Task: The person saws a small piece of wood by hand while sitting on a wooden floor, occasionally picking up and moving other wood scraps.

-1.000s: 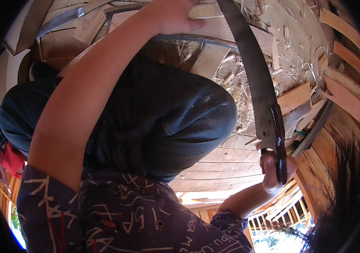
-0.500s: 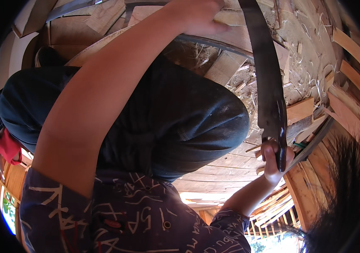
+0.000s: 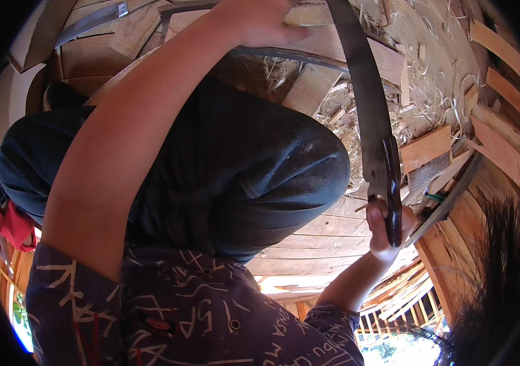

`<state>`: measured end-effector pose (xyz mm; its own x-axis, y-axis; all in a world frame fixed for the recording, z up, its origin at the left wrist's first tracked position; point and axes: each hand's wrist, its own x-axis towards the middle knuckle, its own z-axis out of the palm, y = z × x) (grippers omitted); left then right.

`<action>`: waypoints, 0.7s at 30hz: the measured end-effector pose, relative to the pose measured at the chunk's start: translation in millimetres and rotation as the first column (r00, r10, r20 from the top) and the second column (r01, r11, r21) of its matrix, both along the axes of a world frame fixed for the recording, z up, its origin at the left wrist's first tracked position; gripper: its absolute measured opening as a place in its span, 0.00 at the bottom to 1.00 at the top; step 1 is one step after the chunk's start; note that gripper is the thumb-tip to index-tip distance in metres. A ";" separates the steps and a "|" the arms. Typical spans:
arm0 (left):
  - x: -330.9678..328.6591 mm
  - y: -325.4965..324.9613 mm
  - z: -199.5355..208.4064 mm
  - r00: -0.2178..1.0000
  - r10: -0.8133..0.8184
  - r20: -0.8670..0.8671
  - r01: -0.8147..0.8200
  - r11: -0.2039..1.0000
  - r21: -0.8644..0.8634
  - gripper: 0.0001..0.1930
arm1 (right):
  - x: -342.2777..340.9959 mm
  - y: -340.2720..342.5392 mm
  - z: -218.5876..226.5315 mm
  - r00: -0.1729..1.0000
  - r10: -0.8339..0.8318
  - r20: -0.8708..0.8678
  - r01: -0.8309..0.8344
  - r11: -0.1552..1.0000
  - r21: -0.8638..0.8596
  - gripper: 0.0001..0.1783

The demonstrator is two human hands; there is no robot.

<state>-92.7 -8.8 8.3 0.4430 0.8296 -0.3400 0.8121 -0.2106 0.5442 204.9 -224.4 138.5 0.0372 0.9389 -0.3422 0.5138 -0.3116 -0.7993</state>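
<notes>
My right hand [image 3: 384,229] is closed round the black handle of a hand saw [image 3: 373,104]. Its long dark blade runs away from me past my right knee, up to the top edge of the view, where its tip is cut off. A pale wooden board [image 3: 324,43] with a dark edge lies beyond my knees. My left hand [image 3: 263,21] rests on that board, thumb spread out, its fingers partly cut off by the top edge. The blade crosses over the board to the right of my left hand. Whether its teeth touch the wood, I cannot tell.
Wood shavings [image 3: 415,116] and offcuts litter the floor around the blade. A short wood block [image 3: 426,148] lies right of the saw. Several planks [image 3: 507,100] stand along the right side. A metal strip [image 3: 92,24] lies at far left, and a red cloth [image 3: 16,227] shows below it.
The saw and my right hand appear slightly further left and higher in the view. My left hand and the board have shifted the same way, along with the whole scene.
</notes>
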 end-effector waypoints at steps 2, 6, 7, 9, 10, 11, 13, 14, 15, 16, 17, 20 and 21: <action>0.0 1.4 -1.1 1.000 -0.013 0.011 0.013 1.000 -0.010 0.35 | -20.1 30.5 -17.9 0.998 0.038 -0.055 -0.040 0.999 -0.034 0.15; -3.4 -4.2 -3.4 0.995 -0.015 0.100 0.008 0.998 0.066 0.33 | -33.3 71.4 -30.6 0.990 -0.063 -0.129 0.060 0.998 -0.032 0.17; -6.4 -4.9 -5.0 0.991 0.004 0.131 -0.020 0.992 0.123 0.32 | -29.4 75.4 -30.0 0.986 -0.075 -0.148 0.066 0.995 -0.069 0.16; -6.5 0.9 -8.0 0.996 -0.002 0.084 -0.003 0.998 0.060 0.32 | -26.2 69.3 -30.7 0.991 0.004 -0.133 -0.013 0.998 -0.067 0.16; -5.0 0.3 -11.1 0.998 -0.005 0.059 0.004 1.000 0.018 0.31 | -22.7 60.4 -29.6 0.991 0.043 -0.128 -0.053 0.996 -0.075 0.16; -6.3 1.6 -12.8 0.997 0.000 0.072 -0.002 0.999 0.034 0.31 | -12.4 53.4 -21.6 0.991 0.115 -0.067 -0.118 0.992 -0.051 0.14; -5.6 0.4 -17.3 0.995 -0.006 0.100 0.000 0.998 0.062 0.32 | 15.3 24.6 -4.8 0.976 -0.027 -0.218 0.006 0.995 -0.097 0.14; -5.8 -0.3 -16.0 0.997 -0.016 0.070 0.013 0.999 0.034 0.32 | 23.2 12.5 -1.2 0.966 0.004 -0.258 -0.025 0.997 -0.076 0.16; -7.0 0.0 -14.5 0.999 -0.028 0.040 0.028 1.000 0.007 0.33 | 28.4 -2.9 6.5 0.976 0.017 -0.216 -0.020 1.000 -0.016 0.17; -9.3 4.3 -11.5 0.999 -0.034 0.011 0.034 0.999 -0.003 0.33 | 46.8 -21.6 20.4 0.982 -0.013 -0.189 0.000 0.998 -0.070 0.17; -4.7 6.5 -11.8 0.999 -0.031 0.021 0.030 0.999 0.020 0.33 | 62.9 -41.4 31.5 0.993 0.022 -0.118 -0.025 0.999 -0.030 0.17; -3.5 2.4 -8.3 0.999 -0.018 0.045 0.016 0.999 0.037 0.34 | 71.7 -72.2 56.4 0.979 -0.034 -0.199 0.033 0.999 -0.005 0.18; -5.5 3.1 -6.3 0.998 -0.016 0.061 0.014 0.999 0.030 0.34 | 72.9 -78.6 61.7 0.983 -0.087 -0.163 0.087 0.996 -0.004 0.19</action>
<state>-98.1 -5.7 2.0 0.4748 0.8317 -0.2878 0.7742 -0.2392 0.5860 277.8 -303.0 200.2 0.0625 0.9358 -0.3469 0.3474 -0.3463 -0.8714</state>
